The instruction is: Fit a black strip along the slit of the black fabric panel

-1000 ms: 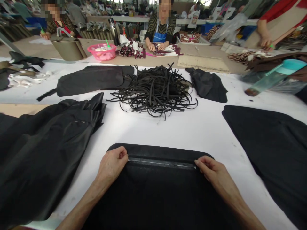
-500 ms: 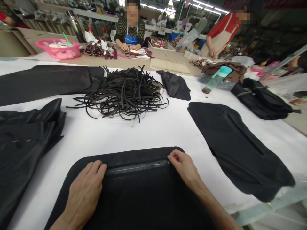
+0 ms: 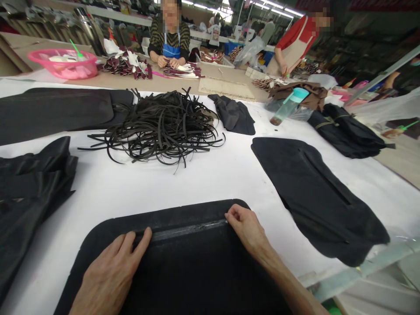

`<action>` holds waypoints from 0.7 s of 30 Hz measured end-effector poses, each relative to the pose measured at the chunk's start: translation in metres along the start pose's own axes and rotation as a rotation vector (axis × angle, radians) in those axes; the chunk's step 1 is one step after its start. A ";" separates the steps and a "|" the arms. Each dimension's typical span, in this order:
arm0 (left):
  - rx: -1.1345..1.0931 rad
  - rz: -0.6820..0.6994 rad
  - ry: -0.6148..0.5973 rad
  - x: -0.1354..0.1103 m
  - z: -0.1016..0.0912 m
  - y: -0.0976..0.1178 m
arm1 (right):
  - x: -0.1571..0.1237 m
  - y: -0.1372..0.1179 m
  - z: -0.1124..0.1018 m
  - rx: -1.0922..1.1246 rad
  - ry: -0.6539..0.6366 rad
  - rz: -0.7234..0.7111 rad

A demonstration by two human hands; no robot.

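Note:
A black fabric panel (image 3: 197, 271) with rounded corners lies in front of me. Near its far edge runs a narrow slot with a shiny grey strip (image 3: 187, 232) in it. At the left end of that slot, my left hand (image 3: 110, 267) rests on the panel, fingers stretched out and apart. My right hand (image 3: 246, 227) is at the right end, thumb and forefinger pinched together against the strip. What the pinch holds is too small to make out. Beyond the panel is a tangled heap of thin black strips (image 3: 164, 127).
On the white tabletop (image 3: 157, 183), another slotted black panel (image 3: 315, 192) lies right and crumpled black material (image 3: 36, 183) left. Farther off are a turquoise-lidded bottle (image 3: 288, 107), a pink basin (image 3: 62, 65) and a flask (image 3: 88, 33). Two people work across the table.
My left hand has shifted slightly down, its forefinger now stretched away from the other fingers along the slot. The right hand keeps its pinch at the right end. The view has turned slightly right.

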State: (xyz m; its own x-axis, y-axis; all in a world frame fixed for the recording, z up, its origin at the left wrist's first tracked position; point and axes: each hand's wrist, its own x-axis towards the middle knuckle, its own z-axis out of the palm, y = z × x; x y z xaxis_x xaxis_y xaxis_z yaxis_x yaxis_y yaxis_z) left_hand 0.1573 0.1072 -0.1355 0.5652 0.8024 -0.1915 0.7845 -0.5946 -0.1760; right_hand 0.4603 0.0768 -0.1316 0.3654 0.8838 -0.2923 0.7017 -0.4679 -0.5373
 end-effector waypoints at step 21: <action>0.159 -0.005 0.008 0.000 -0.009 0.017 | 0.003 0.003 0.009 -0.176 0.096 0.022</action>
State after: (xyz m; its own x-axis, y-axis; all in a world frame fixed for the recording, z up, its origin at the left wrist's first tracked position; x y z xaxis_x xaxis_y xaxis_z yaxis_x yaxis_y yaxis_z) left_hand 0.1727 0.0978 -0.1293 0.5639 0.8053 -0.1831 0.7371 -0.5908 -0.3280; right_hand 0.4582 0.0780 -0.1415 0.4323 0.8741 -0.2215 0.7860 -0.4857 -0.3825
